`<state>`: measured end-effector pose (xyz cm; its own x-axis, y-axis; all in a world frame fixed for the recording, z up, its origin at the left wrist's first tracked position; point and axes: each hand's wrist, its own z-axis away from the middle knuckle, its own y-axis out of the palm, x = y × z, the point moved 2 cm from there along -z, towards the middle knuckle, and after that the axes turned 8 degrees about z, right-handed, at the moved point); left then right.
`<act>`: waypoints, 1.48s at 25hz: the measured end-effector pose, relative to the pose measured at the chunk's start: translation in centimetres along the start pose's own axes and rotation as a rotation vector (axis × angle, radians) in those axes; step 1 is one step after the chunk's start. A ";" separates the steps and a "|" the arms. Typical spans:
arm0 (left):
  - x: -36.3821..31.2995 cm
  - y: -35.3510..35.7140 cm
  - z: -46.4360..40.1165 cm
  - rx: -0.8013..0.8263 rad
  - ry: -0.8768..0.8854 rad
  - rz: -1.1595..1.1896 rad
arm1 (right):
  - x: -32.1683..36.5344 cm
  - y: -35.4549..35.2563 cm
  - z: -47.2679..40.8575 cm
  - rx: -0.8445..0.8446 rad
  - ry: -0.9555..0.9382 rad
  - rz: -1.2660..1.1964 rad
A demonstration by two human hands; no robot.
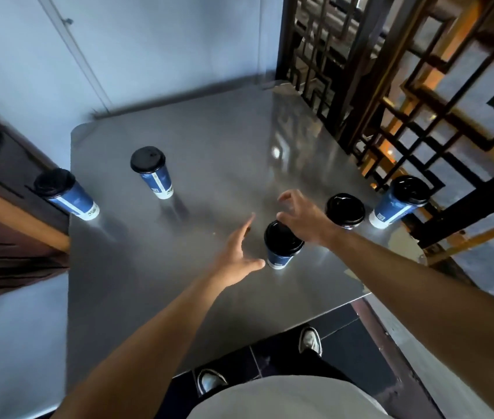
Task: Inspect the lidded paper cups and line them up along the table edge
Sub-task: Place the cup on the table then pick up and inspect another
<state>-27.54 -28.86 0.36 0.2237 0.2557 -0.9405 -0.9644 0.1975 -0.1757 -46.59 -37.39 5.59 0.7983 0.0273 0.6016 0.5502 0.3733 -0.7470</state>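
5 lidded cups upright on steel table (pixel 209 140). Nearest cup (pixel 282 246) at 6 o'clock, right hand (pixel 303 217) spread loosely over its lid (pixel 282 237), contact uncertain. Left hand (pixel 239 252) flat, holding nothing, at cup's 9 o'clock. Best: grip the sleeve low, avoid popping lid.

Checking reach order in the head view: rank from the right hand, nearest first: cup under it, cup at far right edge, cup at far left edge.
From the right hand:
1. Cup under it, centre, near edge.
2. Far right cup, by the lattice screen.
3. Far left cup, at the left edge.
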 end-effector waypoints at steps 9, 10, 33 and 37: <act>-0.8 10.2 -1.7 -0.314 0.137 0.002 | -7.9 -0.2 0.3 0.293 -0.168 -0.293; -0.9 10.9 -2.0 -0.350 0.120 0.020 | -8.4 -0.4 0.3 0.321 -0.163 -0.335; -7.9 11.4 -0.2 -0.400 -0.432 1.076 | -9.0 1.5 0.0 0.442 0.210 -0.630; -6.2 11.0 -0.4 -0.400 -0.469 1.046 | -8.6 1.5 0.1 0.466 0.197 -0.608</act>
<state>-39.62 -28.65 4.18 -0.7397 0.4507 -0.4997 -0.6663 -0.5945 0.4501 -52.61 -36.91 -0.68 0.4433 -0.4550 0.7723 0.7793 0.6213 -0.0813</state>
